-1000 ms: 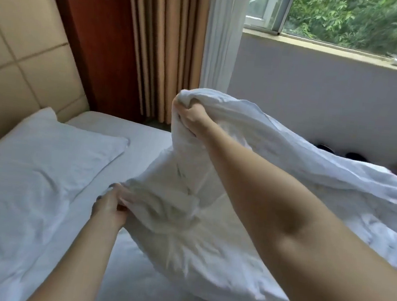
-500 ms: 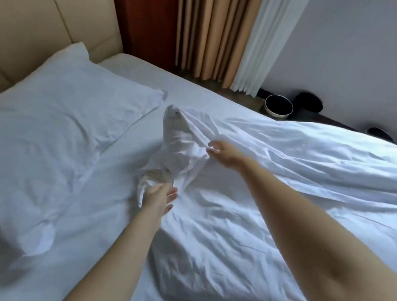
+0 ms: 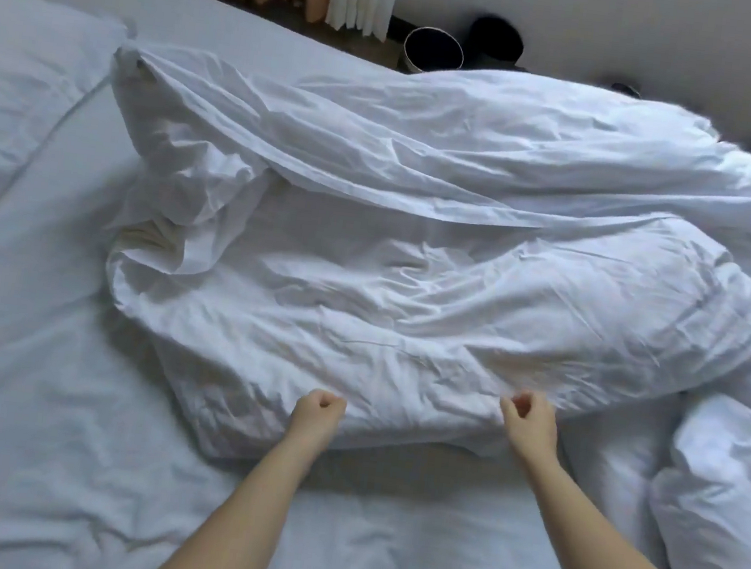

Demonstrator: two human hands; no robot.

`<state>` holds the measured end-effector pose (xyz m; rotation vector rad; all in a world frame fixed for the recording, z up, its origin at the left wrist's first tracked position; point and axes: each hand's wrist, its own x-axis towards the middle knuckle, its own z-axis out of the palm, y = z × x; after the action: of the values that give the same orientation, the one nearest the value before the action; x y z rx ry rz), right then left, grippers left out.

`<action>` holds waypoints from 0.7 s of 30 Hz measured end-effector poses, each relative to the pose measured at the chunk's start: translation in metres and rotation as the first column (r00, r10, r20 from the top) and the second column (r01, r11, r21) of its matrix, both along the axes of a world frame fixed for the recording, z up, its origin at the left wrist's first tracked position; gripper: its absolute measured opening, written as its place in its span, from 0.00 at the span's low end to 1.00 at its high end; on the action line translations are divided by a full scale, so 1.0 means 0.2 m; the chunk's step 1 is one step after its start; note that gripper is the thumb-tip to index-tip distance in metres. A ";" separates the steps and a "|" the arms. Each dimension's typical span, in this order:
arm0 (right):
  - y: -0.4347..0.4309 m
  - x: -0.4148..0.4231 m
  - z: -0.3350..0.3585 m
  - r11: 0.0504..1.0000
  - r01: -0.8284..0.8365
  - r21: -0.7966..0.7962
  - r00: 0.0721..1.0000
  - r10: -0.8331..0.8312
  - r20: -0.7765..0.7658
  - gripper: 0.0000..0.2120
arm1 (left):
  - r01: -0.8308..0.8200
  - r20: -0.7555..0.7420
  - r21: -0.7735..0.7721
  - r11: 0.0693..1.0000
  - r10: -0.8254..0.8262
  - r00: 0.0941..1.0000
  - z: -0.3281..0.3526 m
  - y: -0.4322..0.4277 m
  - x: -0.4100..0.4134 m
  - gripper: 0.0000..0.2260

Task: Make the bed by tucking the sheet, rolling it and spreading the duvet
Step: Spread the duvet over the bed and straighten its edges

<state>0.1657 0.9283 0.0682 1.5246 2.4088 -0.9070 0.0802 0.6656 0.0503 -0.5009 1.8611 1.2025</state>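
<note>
Two hands sit at the near edge of the duvet, which lies bunched and folded over itself across the middle of the bed, on top of the sheet and just beside the pillow. The left hand is curled into a tight fist against the hem. The right hand has its fingers bent more loosely. Whether either one actually pinches cloth cannot be told.

The duvet looks soft, puffy and light but bulky, and it would likely sag and drag rather than slide. The hem and corners seem the best hold, with the hands set wide apart.

On the floor past the bed stands a round bin with a dark inside, its contents not visible. A dark round object stands just beside it, too unclear to name.
</note>
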 end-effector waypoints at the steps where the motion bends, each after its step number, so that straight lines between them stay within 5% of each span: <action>1: 0.02 0.07 -0.03 0.992 0.125 -0.032 0.992 -0.125 0.001 0.13 | 0.049 -0.010 -0.021 0.999 -0.049 0.999 -0.02 0.02 0.07 0.10; 6: 0.02 0.23 -0.18 0.734 0.514 -0.445 0.839 -0.538 0.081 0.43 | 0.173 0.020 -0.122 0.977 -0.172 0.985 -0.09 0.02 0.36 0.14; 12: 0.08 0.19 -0.41 0.713 0.373 -0.593 0.891 -0.454 0.015 0.54 | 0.142 0.053 -0.196 0.970 -0.134 0.990 -0.16 -0.01 0.55 0.12; 14: 0.11 0.18 -0.42 0.694 0.398 -0.600 0.887 -0.459 0.058 0.51 | 0.145 0.071 -0.212 0.966 -0.133 0.989 -0.18 0.01 0.60 0.10; 17: 0.17 0.19 -0.41 0.723 0.345 -0.599 0.918 -0.393 0.054 0.27 | 0.146 0.063 -0.214 0.966 -0.135 0.989 -0.19 0.06 0.65 0.11; 21: 0.16 0.20 -0.25 0.805 0.137 -0.577 0.964 -0.243 -0.111 0.10 | 0.054 0.066 -0.118 0.992 -0.046 0.997 -0.13 0.21 0.71 0.13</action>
<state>0.2056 0.9612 0.0185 1.4979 1.8300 -1.6857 0.2218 0.7084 0.0235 -0.5483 1.8881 1.0355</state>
